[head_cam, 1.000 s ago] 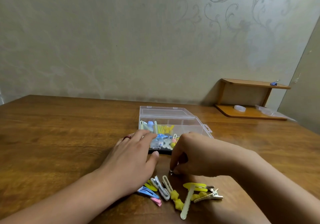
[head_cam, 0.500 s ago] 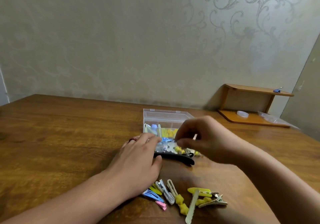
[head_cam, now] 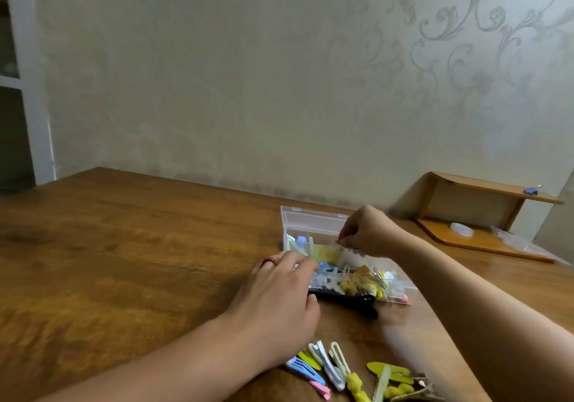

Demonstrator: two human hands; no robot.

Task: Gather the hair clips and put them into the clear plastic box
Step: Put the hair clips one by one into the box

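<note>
Clips [head_cam: 341,369] lie loose on the surface [head_cam: 124,246] near the bottom edge, some cut off by the frame. The right hand [head_cam: 368,231] hovers over the open box [head_cam: 313,221], fingers pinched on something tiny (too blurred to name). The left hand [head_cam: 279,302] rests flat against the box's near-left corner, grasping nothing, hiding part of a black clip [head_cam: 351,302].

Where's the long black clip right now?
The black clip lies on the table, against the near wall of the clear box, just right of the left hand.
</note>
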